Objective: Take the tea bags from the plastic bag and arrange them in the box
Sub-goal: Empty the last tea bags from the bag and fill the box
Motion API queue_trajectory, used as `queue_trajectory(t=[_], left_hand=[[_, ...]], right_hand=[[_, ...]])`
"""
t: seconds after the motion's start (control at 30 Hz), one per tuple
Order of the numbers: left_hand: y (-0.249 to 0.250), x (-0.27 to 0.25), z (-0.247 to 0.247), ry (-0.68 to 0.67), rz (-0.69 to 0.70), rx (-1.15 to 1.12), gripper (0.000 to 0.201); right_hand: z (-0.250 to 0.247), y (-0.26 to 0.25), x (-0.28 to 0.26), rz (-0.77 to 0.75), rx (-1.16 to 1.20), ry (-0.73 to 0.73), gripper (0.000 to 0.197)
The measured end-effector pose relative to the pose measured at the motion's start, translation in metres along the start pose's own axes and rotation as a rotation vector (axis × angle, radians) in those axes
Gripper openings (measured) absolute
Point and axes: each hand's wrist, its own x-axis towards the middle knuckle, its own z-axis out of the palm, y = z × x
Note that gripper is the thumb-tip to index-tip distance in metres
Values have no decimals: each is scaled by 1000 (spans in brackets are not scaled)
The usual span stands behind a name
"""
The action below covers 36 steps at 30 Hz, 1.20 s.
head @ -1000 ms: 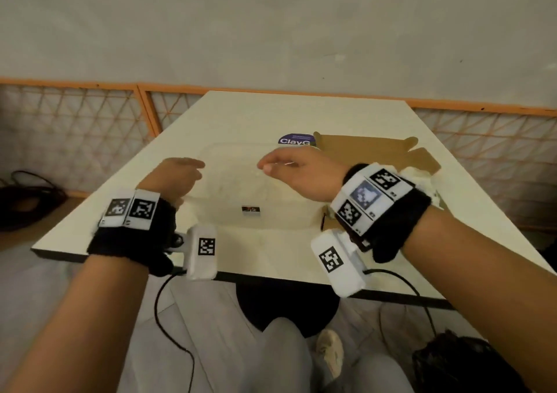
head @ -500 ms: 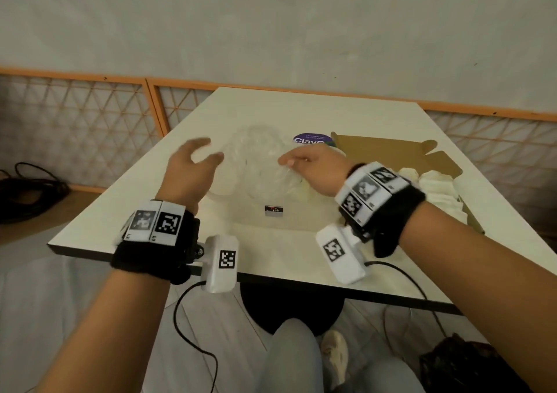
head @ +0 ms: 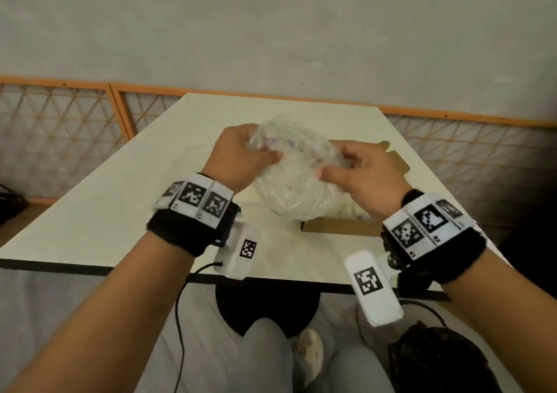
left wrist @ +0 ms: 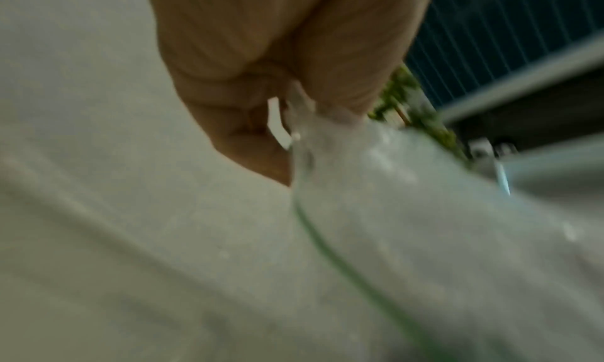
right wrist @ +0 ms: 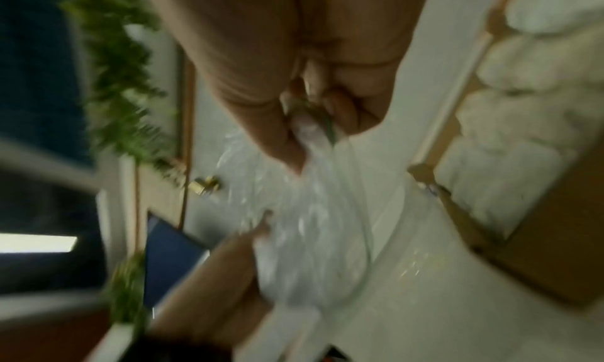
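The left hand [head: 238, 157] has its fingers [left wrist: 248, 145] curled tight, pinching a bunched edge of the bag [head: 297, 175] between thumb and fingertips; the right hand [head: 358, 175] does the same on the opposite side, its fingers [right wrist: 340, 109] closed hard on a gathered fold of film. Neither hand has any gap to spare, and both hold the bag only. The clear bag hangs crumpled between the 2 hands, lifted off the table [head: 120, 211] and partly in front of the box [head: 337, 226]. The box lies open toward the right, with white tea bags [right wrist: 510, 109] already packed in a row inside; whether any remain in the bag I cannot tell, since the film is creased and the wrist views are blurred. The main risk I see is in the pull: if the 2 hands tug apart too sharply, the thin film could tear or slip from one pinch, and anything inside might drop onto the table or floor. A swinging bag could also brush the box and upset the packed row.
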Motion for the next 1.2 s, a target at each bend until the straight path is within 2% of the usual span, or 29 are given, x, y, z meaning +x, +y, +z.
queue_trajectory(t=[0.07, 0.1, 0.13, 0.2, 0.27, 0.33, 0.43, 0.53, 0.63, 0.7, 0.77, 0.83, 0.9, 1.0, 1.1, 1.2], left_hand=[[-3, 2, 16, 115, -15, 154, 7], [-5, 2, 21, 119, -42, 199, 6], [-4, 2, 25, 70, -74, 220, 3], [-2, -3, 31, -133, -155, 75, 18], [11, -16, 40, -356, -231, -286, 21], [21, -22, 49, -528, -281, -540, 28], [26, -23, 52, -675, -323, -709, 27], [25, -23, 41, -752, -409, -859, 28], [20, -26, 36, -809, -435, -711, 49], [21, -30, 41, -748, -413, -682, 41], [25, -32, 50, -642, -366, -667, 24], [27, -33, 60, -550, -309, -602, 21], [26, -33, 68, -510, -274, -539, 23], [29, -33, 75, -467, -292, -553, 24], [38, -37, 77, -502, -290, -575, 17], [42, -54, 70, -479, -94, -287, 20]], right_hand=[[3, 1, -14, -317, -349, 164, 18], [3, 4, -20, -494, -538, 217, 23], [4, 7, -26, -621, -682, 208, 34], [4, 18, -34, -705, -843, 56, 59], [2, 28, -33, -713, -922, -68, 73], [-4, 31, -27, -757, -921, -132, 75], [-18, 24, -19, -865, -854, -152, 60], [-33, 8, -20, -810, -703, -141, 52], [-41, -7, -23, -721, -444, 0, 44], [-38, -13, -22, -607, -183, 28, 32], [-31, -15, -22, -554, -57, 3, 18], [-25, -13, -21, -533, -121, -11, 15], [-23, -10, -17, -497, -241, -5, 24], [-22, -7, -13, -481, -350, 30, 28], [-41, -5, -17, -551, -288, 101, 34], [-82, 10, -45, -464, -127, 266, 38]])
